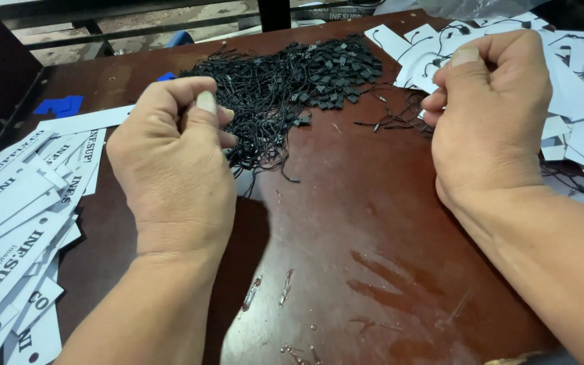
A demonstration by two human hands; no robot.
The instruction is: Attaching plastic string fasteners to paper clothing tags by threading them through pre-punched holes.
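Fingers of left hand (170, 162) and right hand (488, 115) curl closed between white tags (15, 223) and black strings (285, 88).

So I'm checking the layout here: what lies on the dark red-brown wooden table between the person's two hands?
In the head view, between the left hand and right hand lies a heap of black string fasteners on the table; nearer the camera, the wood is bare.

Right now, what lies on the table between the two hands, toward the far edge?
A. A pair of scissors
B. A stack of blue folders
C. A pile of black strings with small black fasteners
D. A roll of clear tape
C: a tangled pile of black strings with small square fasteners lies on the brown table, between the left hand and the right hand.
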